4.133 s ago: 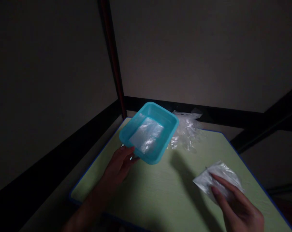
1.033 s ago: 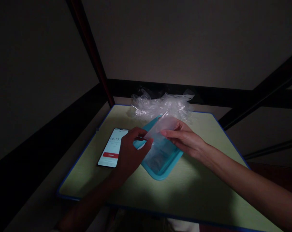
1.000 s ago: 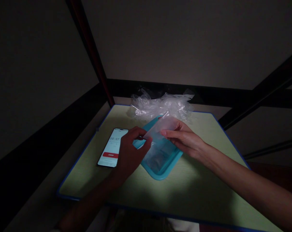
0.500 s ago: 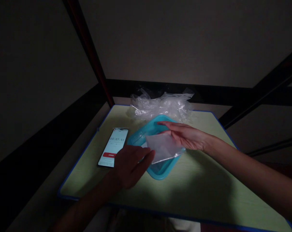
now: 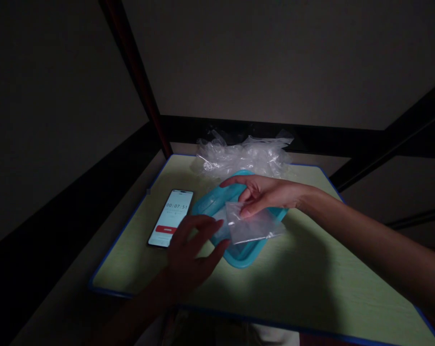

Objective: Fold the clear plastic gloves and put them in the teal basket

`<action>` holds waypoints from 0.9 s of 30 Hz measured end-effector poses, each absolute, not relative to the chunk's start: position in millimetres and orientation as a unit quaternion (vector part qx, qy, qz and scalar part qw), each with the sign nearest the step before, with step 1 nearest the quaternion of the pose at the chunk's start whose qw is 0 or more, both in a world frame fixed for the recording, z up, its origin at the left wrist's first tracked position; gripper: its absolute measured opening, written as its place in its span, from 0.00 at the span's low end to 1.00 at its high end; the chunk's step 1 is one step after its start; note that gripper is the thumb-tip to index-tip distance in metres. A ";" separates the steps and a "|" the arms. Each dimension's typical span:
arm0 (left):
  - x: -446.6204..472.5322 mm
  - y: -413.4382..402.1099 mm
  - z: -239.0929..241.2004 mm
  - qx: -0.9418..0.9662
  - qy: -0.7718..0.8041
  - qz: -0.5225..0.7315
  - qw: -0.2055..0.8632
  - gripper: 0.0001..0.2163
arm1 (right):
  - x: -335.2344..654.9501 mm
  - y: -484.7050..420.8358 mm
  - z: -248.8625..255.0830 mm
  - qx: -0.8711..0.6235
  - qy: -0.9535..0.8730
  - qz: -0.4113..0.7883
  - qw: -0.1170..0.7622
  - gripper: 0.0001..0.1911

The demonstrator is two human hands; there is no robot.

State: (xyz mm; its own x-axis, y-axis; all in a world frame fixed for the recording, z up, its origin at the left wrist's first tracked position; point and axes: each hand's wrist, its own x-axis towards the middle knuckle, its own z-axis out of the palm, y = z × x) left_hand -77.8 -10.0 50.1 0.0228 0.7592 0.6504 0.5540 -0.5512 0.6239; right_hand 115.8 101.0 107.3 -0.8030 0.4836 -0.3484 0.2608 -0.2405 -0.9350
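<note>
Over a turquoise plastic basket (image 5: 241, 262), my right hand (image 5: 262, 193) pinches a small clear plastic bag (image 5: 251, 229) by its upper edge, thumb on top. The bag looks flat, and its lower edge catches the light. My left hand (image 5: 196, 245) is just left of the bag, with thumb and fingers spread and nothing between them. More clear plastic (image 5: 221, 226) lies inside the basket, partly hidden behind the bag and my hands.
A phone (image 5: 171, 218) showing a timer lies left of the basket. Behind it, a heap of crumpled clear plastic bags (image 5: 242, 156) sits at the back of the small blue-edged table (image 5: 293, 298). Dark walls and bars stand around.
My right hand has turned from under the bag to over it, its thumb now on the bag's top edge. My left fingers have drawn away from the bag and spread.
</note>
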 end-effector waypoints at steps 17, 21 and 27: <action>-60.5 4.8 33.3 0.310 0.551 0.629 0.453 0.22 | 113.8 110.8 91.4 -0.356 -0.764 0.530 0.092 0.29; -60.8 5.2 33.8 0.316 0.528 0.636 0.465 0.22 | 105.6 108.2 92.1 -0.356 -0.786 0.502 0.060 0.24; -60.7 5.4 31.2 0.321 0.521 0.639 0.466 0.22 | 94.1 105.7 76.4 -0.332 -0.806 0.490 0.005 0.15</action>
State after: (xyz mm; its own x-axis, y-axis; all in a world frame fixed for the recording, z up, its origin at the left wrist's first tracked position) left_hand -60.7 5.4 31.2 -0.3597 0.9301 -0.0745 -0.2599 -0.0232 0.9654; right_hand 94.1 105.7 76.4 -0.7795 0.5396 -0.3181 0.5308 0.2994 -0.7929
